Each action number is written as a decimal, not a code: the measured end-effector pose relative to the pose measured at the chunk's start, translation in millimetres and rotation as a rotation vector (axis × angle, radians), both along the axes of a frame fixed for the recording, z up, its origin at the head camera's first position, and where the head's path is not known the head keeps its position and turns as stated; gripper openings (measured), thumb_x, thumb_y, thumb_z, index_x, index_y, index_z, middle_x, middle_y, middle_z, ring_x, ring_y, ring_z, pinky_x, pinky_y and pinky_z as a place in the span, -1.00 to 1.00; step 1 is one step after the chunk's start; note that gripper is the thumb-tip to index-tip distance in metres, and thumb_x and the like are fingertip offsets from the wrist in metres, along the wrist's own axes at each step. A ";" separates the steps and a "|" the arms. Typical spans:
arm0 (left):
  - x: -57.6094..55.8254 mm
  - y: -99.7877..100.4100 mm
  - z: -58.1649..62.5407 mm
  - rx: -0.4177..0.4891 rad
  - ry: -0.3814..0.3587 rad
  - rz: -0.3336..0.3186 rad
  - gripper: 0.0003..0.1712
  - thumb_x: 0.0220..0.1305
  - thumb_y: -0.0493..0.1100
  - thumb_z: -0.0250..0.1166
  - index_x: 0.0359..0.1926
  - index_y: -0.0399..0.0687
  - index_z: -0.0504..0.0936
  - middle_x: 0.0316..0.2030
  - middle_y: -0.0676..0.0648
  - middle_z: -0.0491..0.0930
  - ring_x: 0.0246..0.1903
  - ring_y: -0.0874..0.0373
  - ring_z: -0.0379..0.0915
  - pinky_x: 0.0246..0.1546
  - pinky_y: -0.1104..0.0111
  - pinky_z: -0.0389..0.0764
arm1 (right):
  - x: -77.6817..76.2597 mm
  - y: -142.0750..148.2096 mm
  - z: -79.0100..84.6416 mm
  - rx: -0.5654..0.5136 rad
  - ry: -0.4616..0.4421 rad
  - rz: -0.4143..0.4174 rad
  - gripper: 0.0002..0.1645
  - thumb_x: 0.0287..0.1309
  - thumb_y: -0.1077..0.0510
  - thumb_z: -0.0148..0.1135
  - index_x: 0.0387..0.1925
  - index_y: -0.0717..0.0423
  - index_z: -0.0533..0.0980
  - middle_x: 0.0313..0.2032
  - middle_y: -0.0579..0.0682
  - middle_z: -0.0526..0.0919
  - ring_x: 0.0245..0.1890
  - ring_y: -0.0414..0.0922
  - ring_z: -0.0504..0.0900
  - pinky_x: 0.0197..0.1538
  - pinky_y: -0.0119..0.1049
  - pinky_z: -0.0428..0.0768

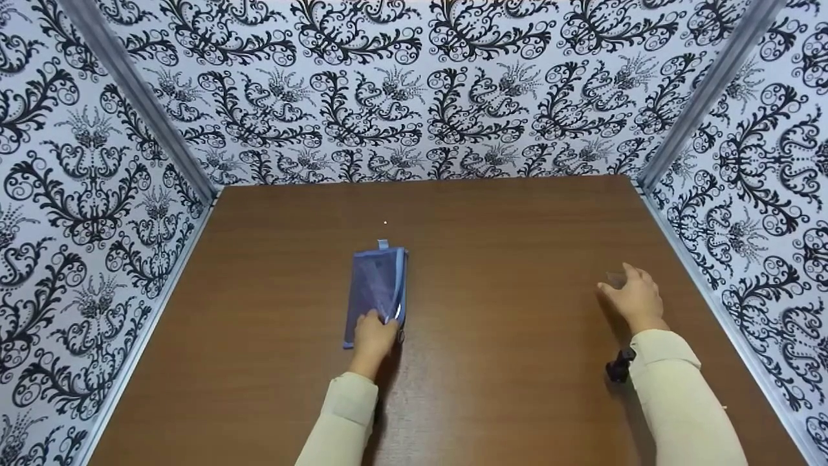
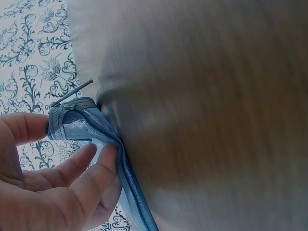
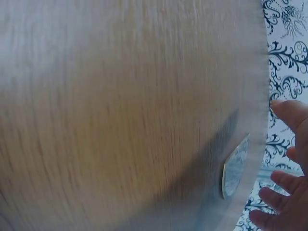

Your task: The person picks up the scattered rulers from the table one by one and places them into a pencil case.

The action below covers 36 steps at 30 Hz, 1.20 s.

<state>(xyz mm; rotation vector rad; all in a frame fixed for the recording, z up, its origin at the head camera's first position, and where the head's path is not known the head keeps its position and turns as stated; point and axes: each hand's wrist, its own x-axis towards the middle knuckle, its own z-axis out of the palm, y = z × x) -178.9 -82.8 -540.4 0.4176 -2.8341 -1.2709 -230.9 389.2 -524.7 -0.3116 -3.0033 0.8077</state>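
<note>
A blue see-through zip pouch (image 1: pixel 374 285) lies left of the table's middle, with a small tab at its far end. My left hand (image 1: pixel 375 333) grips its near right corner. In the left wrist view the thumb and fingers of the left hand (image 2: pixel 62 187) hold the pouch's zipped edge (image 2: pixel 127 178), and a thin zip pull sticks out. Over on the right, my right hand (image 1: pixel 637 299) is held above the table, fingers apart and holding nothing. Close to it lies a small flat piece, shiny or clear (image 3: pixel 236 168), with angled edges; its kind is unclear.
The brown wooden table (image 1: pixel 504 259) is bounded by patterned walls (image 1: pixel 414 90) at the back and both sides, with grey metal strips along the corners. A dark wrist device (image 1: pixel 620 366) sits by the right cuff.
</note>
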 end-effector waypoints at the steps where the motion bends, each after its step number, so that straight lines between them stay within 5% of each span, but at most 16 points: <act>1: 0.0 -0.1 0.0 -0.001 0.000 -0.001 -0.68 0.12 -0.17 0.21 -0.22 -0.39 0.55 -0.26 -0.33 0.50 -0.18 -0.27 0.50 -0.13 -0.03 0.49 | -0.1 1.3 -0.5 -0.011 0.000 -0.006 -0.02 0.22 -0.11 0.17 0.39 0.44 0.02 0.29 0.58 0.05 0.25 0.53 0.06 0.23 0.38 0.11; 26: -1.9 -0.5 -1.5 -0.021 0.038 -0.003 -0.65 0.10 -0.18 0.20 -0.21 -0.42 0.57 -0.28 -0.35 0.54 -0.19 -0.28 0.52 -0.14 -0.02 0.50 | 2.1 16.6 -13.7 -0.158 0.052 -0.102 -0.18 0.20 0.19 0.22 0.33 0.54 0.09 0.25 0.58 0.18 0.27 0.47 0.12 0.29 0.26 0.14; 36: -1.8 -0.5 -1.1 0.002 -0.007 -0.005 -0.67 0.13 -0.17 0.19 -0.20 -0.39 0.56 -0.26 -0.33 0.52 -0.19 -0.23 0.50 -0.13 -0.01 0.49 | 1.6 23.4 -19.4 -0.223 0.036 -0.162 -0.15 0.17 0.20 0.24 0.33 0.54 0.08 0.26 0.57 0.17 0.28 0.45 0.16 0.30 0.21 0.17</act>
